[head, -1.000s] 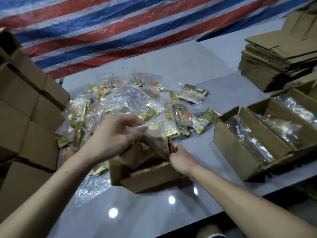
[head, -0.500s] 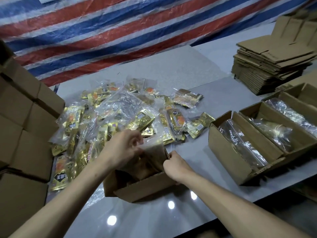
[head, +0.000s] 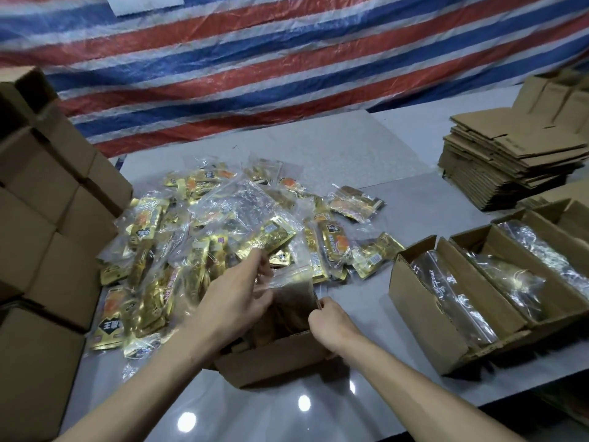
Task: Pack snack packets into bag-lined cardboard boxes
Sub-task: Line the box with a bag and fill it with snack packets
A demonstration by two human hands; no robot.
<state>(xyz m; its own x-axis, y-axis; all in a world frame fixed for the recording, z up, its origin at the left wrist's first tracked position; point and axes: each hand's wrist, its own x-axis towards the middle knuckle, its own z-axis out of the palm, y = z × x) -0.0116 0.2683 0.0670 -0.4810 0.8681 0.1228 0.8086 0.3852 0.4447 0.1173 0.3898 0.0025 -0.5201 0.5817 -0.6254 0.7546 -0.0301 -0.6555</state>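
Observation:
An open cardboard box [head: 274, 362] sits on the table right in front of me, with a clear plastic bag [head: 293, 291] standing up out of it. My left hand [head: 236, 298] pinches the bag's upper left edge. My right hand [head: 328, 320] grips the bag's right edge at the box rim. Behind the box lies a wide heap of gold snack packets [head: 197, 244] in clear wrappers. What is inside the bag is hard to make out.
Bag-lined open boxes [head: 452, 301] stand in a row at the right. Flat folded cartons [head: 506, 161] are stacked at the far right. Closed cardboard boxes [head: 41, 224] are piled on the left. A striped tarp hangs behind the grey table [head: 318, 419].
My view has tipped up and back. Both hands stay on the bag, and my left hand has moved down closer to the box.

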